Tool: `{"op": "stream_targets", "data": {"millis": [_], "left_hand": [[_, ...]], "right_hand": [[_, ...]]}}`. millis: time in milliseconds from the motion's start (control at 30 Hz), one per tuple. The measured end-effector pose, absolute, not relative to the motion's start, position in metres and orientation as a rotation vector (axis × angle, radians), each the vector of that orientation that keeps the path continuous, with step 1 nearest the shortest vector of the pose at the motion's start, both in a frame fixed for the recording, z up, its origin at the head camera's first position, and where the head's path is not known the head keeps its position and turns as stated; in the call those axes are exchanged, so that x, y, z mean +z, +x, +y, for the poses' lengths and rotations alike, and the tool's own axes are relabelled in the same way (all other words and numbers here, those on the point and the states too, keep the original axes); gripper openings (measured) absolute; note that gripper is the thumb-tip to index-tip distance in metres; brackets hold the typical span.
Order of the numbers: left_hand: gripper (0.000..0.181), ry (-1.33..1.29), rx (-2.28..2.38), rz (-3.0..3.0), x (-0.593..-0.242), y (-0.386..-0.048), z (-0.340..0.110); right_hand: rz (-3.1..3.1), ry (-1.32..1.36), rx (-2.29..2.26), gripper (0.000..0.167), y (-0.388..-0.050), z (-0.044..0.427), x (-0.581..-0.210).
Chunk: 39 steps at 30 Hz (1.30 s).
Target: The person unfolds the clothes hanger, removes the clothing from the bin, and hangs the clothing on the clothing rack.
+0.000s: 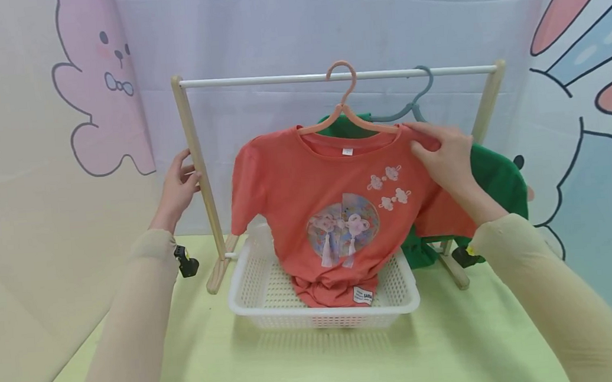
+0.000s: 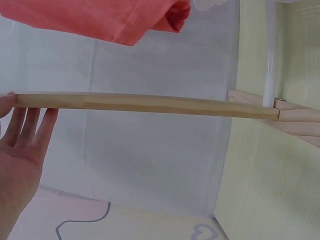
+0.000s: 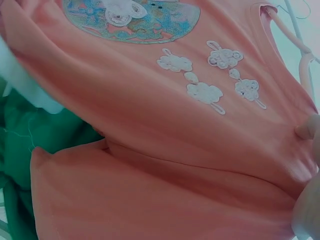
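Observation:
A coral-red T-shirt [image 1: 283, 175] with a round patterned patch and white knot trims hangs on an orange hanger [image 1: 341, 107], whose hook is at the white rod of the clothes rack [image 1: 255, 81]. My right hand [image 1: 446, 156] pinches the shirt's shoulder at the hanger's right end. The right wrist view shows the same T-shirt [image 3: 165, 115] close up, with part of the hand at the right edge. My left hand [image 1: 177, 191] holds the rack's left wooden post; in the left wrist view its thumb and fingers lie on opposite sides of the post [image 2: 150, 102].
Behind the T-shirt, a green garment [image 1: 499, 180] hangs on a grey-blue hanger [image 1: 424, 91]. A white perforated basket [image 1: 325, 315] stands on the pale green table [image 1: 318, 367] below, with the shirt's hem hanging into it. Printed cloth walls enclose the table.

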<state>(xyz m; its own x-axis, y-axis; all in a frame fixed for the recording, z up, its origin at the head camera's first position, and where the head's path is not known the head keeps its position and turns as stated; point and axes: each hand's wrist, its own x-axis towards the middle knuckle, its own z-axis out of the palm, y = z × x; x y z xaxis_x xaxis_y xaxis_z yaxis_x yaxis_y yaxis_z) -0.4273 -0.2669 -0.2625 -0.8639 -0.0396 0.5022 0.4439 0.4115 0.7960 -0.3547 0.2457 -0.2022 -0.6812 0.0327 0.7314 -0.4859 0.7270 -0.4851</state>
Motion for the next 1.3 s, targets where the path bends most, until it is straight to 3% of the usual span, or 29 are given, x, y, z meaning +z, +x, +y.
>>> {"op": "stream_targets", "data": {"millis": [367,667,1300], "left_hand": [[0.065,-0.274,-1.355,-2.22,-0.263,-0.424,-0.258],[0.064,-0.288,-1.337,-2.259,-0.263,-0.423,-0.257],[0.062,-0.288,-1.364,-2.257,-0.266,-0.424,-0.264]], "right_hand": [[-2.261,0.265,0.728,0.043,-0.369,0.237,-0.186],[-2.312,0.3,0.588,0.04,-0.378,0.23,-0.197],[-2.233,0.303,0.59,0.04,-0.371,0.218,-0.178]]}}
